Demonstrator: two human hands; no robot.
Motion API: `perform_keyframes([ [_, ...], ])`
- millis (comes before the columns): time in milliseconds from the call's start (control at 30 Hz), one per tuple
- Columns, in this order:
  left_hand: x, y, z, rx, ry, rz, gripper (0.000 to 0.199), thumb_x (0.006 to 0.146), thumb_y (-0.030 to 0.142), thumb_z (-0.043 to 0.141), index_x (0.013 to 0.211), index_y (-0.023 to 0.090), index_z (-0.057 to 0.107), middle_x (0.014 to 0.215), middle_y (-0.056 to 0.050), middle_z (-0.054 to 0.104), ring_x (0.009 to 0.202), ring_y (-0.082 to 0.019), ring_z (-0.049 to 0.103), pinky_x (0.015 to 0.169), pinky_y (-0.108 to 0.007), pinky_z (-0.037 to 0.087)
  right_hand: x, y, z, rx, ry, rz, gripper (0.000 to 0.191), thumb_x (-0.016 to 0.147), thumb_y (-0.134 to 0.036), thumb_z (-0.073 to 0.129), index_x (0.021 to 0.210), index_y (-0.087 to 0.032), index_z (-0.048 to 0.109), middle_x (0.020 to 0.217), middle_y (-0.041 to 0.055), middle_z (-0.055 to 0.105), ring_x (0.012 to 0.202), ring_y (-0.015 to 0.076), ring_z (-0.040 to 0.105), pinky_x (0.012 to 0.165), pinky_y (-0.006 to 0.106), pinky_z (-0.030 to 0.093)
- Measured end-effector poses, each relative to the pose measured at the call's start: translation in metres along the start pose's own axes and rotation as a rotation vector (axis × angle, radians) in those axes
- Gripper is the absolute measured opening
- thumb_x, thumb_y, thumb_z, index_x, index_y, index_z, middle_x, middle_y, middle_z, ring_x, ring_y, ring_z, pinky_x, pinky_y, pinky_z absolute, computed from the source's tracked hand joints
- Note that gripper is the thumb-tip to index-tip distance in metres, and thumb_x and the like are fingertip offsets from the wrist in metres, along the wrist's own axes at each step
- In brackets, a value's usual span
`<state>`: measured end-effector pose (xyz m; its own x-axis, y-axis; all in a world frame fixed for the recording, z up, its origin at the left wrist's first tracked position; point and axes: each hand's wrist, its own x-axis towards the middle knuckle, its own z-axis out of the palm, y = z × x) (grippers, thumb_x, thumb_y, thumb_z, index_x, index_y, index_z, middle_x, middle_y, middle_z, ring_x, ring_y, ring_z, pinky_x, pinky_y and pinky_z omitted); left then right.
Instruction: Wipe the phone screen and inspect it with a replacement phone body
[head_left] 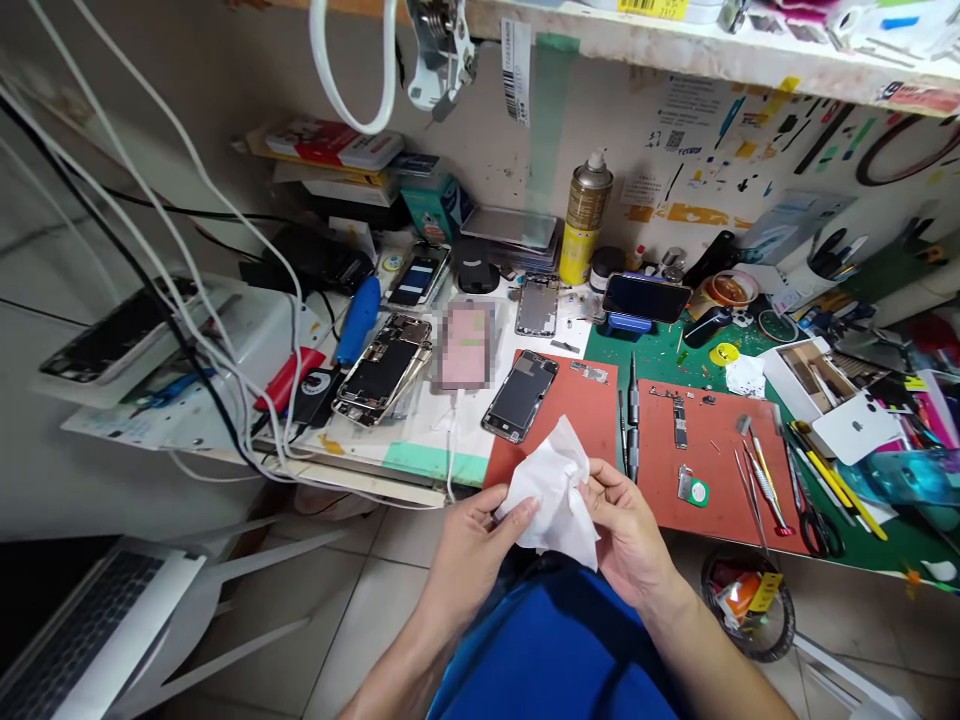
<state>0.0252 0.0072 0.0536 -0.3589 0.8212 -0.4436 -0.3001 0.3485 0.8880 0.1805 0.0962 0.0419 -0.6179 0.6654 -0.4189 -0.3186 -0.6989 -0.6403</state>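
One white tissue (553, 490) is pinched between the left hand (474, 535) and the right hand (624, 525), just in front of the near edge of the surface (420, 430) and above blue clothing (562, 650). The left hand has its thumb on the near face of the tissue, with its fingers partly hidden behind; the right hand grips a crumpled fold.

Just beyond the tissue, a dark phone part (520, 397) lies at a slant, partly on a red mat (589, 415). A small metal plate (589, 372) sits on the same mat. Near the right hand, a dark screwdriver (634, 430) lies between this mat and a second red mat (652, 500), which carries a narrow circuit board (680, 422), a small part with a green disc (699, 491) and tweezers (752, 490). Black-handled scissors (821, 532) lie at its right edge.

Farther left, an opened phone (386, 365) rests near a blurred pink object (463, 345). At the back, a yellow spray can (577, 250) stands upright, and another phone (646, 298) leans on a blue stand (628, 324).
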Motion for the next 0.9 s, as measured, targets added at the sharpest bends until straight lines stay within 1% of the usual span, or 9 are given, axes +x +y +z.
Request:
perform_keyframes([
  [100,-0.002,-0.002,0.003,0.208,0.099,0.094,0.03,0.086,0.047,0.077,0.083,0.017,0.076,0.075,-0.001,0.071,0.071,-0.017,0.061,0.064,-0.025,0.048,-0.001,0.006,0.002,-0.154,0.021,-0.098,0.037,0.077,-0.038,0.096,0.106,-0.023,0.079,0.091,0.0028,0.078,0.07,0.0149,0.067,0.066,0.027,0.056],
  [233,-0.006,-0.008,0.001,0.372,0.107,0.164,0.025,0.091,0.043,0.067,0.081,0.02,0.07,0.077,0.0,0.07,0.071,-0.016,0.06,0.064,-0.023,0.046,-0.002,0.009,0.006,-0.425,0.089,-0.207,0.032,0.079,-0.038,0.092,0.102,-0.021,0.08,0.086,0.003,0.076,0.071,0.016,0.064,0.063,0.026,0.054],
  [333,-0.009,-0.012,-0.002,0.51,0.101,0.208,0.027,0.092,0.042,0.064,0.075,0.021,0.065,0.067,0.003,0.063,0.06,-0.013,0.051,0.057,-0.022,0.04,-0.005,0.006,0.002,-0.592,0.001,-0.222,0.024,0.091,-0.038,0.08,0.107,-0.02,0.077,0.088,0.0022,0.074,0.074,0.0162,0.064,0.066,0.026,0.053],
  [400,-0.009,-0.011,-0.003,0.56,0.054,0.234,0.026,0.092,0.041,0.065,0.076,0.021,0.067,0.066,0.003,0.063,0.059,-0.013,0.051,0.058,-0.022,0.04,-0.007,0.001,-0.004,-0.636,-0.1,-0.186,0.022,0.096,-0.037,0.074,0.111,-0.021,0.074,0.094,0.0014,0.074,0.078,0.0152,0.064,0.069,0.025,0.051],
  [500,-0.007,-0.004,-0.003,0.464,-0.118,0.202,0.025,0.091,0.043,0.069,0.079,0.021,0.072,0.072,0.0,0.071,0.067,-0.016,0.062,0.065,-0.023,0.048,-0.011,-0.003,-0.012,-0.445,-0.203,-0.042,0.029,0.089,-0.04,0.084,0.108,-0.02,0.073,0.091,-0.0011,0.072,0.077,0.0129,0.062,0.071,0.023,0.049],
  [633,-0.002,0.001,-0.005,0.241,-0.266,0.042,0.032,0.083,0.052,0.081,0.081,0.02,0.076,0.074,-0.004,0.074,0.068,-0.019,0.065,0.064,-0.024,0.052,-0.015,-0.003,-0.016,-0.019,-0.186,0.111,0.05,0.067,-0.041,0.102,0.103,-0.018,0.076,0.084,-0.0022,0.072,0.07,0.0099,0.063,0.068,0.021,0.049],
  [700,0.001,-0.003,-0.008,0.149,-0.259,-0.022,0.039,0.082,0.058,0.082,0.091,0.021,0.079,0.078,-0.005,0.075,0.069,-0.019,0.066,0.065,-0.025,0.055,-0.016,-0.002,-0.017,0.059,-0.142,0.115,0.057,0.06,-0.038,0.106,0.103,-0.017,0.076,0.083,-0.001,0.074,0.072,0.011,0.067,0.072,0.022,0.051],
  [800,0.008,-0.01,-0.012,0.07,-0.201,-0.106,0.052,0.078,0.063,0.084,0.108,0.021,0.08,0.091,-0.008,0.08,0.079,-0.025,0.072,0.075,-0.031,0.06,-0.015,-0.002,-0.02,0.014,-0.049,0.126,0.061,0.047,-0.033,0.11,0.096,-0.016,0.077,0.08,0.0,0.076,0.074,0.0125,0.07,0.075,0.024,0.053],
  [900,0.015,-0.011,-0.012,0.163,-0.185,-0.167,0.056,0.067,0.06,0.092,0.106,0.021,0.081,0.094,-0.009,0.082,0.081,-0.029,0.075,0.073,-0.033,0.063,-0.016,-0.006,-0.027,-0.083,0.066,0.133,0.06,0.042,-0.038,0.11,0.087,-0.015,0.078,0.077,-0.0006,0.075,0.067,0.0101,0.066,0.068,0.022,0.051],
])
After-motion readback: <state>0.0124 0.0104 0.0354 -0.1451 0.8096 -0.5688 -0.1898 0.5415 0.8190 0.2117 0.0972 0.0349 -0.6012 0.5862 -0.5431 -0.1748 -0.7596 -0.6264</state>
